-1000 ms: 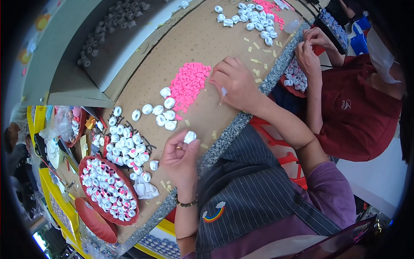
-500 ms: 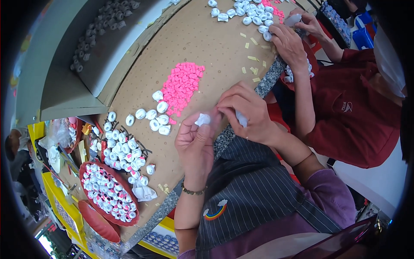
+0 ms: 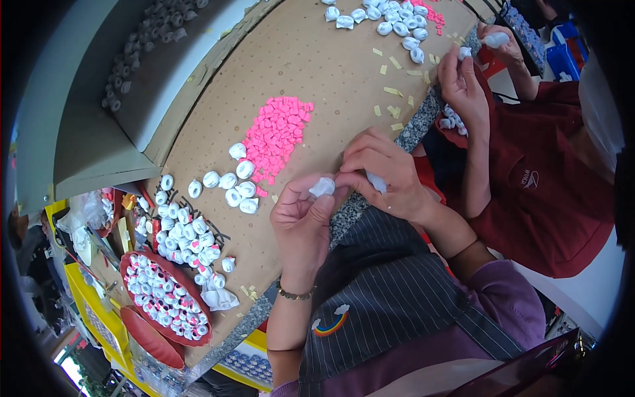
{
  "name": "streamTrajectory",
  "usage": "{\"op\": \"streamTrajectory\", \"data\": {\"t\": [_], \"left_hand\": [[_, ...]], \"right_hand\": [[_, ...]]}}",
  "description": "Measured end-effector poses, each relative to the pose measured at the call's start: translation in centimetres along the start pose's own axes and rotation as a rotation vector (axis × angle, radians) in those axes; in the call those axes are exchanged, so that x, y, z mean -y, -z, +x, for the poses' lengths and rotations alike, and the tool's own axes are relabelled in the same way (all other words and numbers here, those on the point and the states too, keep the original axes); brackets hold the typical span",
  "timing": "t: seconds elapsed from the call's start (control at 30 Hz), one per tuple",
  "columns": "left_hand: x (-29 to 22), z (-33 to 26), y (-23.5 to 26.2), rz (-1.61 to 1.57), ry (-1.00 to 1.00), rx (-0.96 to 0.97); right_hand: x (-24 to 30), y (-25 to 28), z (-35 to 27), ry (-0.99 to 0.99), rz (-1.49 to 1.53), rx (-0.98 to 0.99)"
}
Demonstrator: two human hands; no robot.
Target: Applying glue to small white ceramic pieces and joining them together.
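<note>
My left hand [image 3: 301,221] is closed, pinching a small white rounded piece [image 3: 322,187] between thumb and fingers. Close beside it, my right hand [image 3: 390,178] has its thumb and fingertips pressed together, touching or almost touching that piece. Tucked in my right palm is a whitish translucent object [image 3: 376,182], mostly covered by the fingers. Whether the right fingertips also pinch something small, I cannot tell. Past my hands, a pile of small bright pink pieces [image 3: 278,135] lies on the brown board [image 3: 218,106]. Several white ring-like pieces [image 3: 245,171] lie along its near left side.
A red dish [image 3: 129,264] full of white-and-pink pieces stands at left, another red dish [image 3: 149,334] beside it. More white pieces [image 3: 182,231] are heaped behind. A grey box [image 3: 99,159] borders the board. At right, a co-worker's hands [image 3: 463,86] hold white pieces.
My right fingertips have come in against the white piece in my left hand, which has turned slightly. The co-worker's hand has lifted away from the board with a white piece.
</note>
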State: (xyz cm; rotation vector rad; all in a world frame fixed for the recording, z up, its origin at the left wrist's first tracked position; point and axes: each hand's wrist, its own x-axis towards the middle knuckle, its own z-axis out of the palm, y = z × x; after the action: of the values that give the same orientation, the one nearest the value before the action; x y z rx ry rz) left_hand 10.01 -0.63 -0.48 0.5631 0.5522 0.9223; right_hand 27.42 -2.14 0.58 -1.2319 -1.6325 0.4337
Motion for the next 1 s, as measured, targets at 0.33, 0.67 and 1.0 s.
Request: {"op": "streamTrajectory", "data": {"t": [0.33, 0.67, 1.0], "left_hand": [[0.4, 0.7, -0.5, -0.058, 0.037, 0.032], [0.7, 2.2, -2.2, 0.003, 0.041, 0.027], [0.8, 2.6, -2.8, 0.223, -0.013, -0.013]], "right_hand": [[1.2, 2.2, 0.5, -0.005, -0.218, 0.218], [-0.3, 2.7, -0.4, -0.083, -0.133, -0.025], [-0.1, 2.9, -0.9, -0.326, 0.174, -0.11]]}}
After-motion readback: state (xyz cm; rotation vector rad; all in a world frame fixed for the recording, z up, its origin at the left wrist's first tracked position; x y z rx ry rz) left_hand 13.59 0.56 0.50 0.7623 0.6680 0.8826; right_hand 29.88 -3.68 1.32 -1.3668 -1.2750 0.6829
